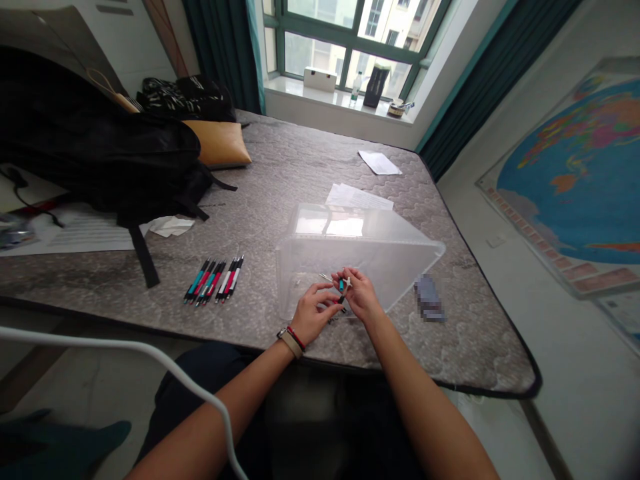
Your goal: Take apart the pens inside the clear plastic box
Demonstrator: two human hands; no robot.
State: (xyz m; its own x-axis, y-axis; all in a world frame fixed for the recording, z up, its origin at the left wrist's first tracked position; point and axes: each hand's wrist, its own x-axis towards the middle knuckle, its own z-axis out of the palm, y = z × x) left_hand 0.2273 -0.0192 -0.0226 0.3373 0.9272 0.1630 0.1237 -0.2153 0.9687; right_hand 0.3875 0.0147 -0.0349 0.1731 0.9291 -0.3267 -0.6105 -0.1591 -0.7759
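Note:
My left hand (314,313) and my right hand (361,297) meet at the near side of a clear plastic box (330,257). The fingers of my right hand are closed on small pen parts (342,284), one of them teal. My left hand's thumb and fingers pinch in from the left at a dark pen part (341,300). Something thin and silvery sticks out leftward from between the hands, too small to name. Red and black bits show below the fingers, partly hidden. Left of the box lies a row of several click pens (214,280) in teal, red, black and white.
A quilted grey mattress (280,173) forms the work surface. Paper sheets (360,195) lie behind the box, and a blurred-out object (429,298) is to its right. A black backpack (100,133) and a tan pouch (220,141) occupy the left. A white cable (150,350) crosses the lower left.

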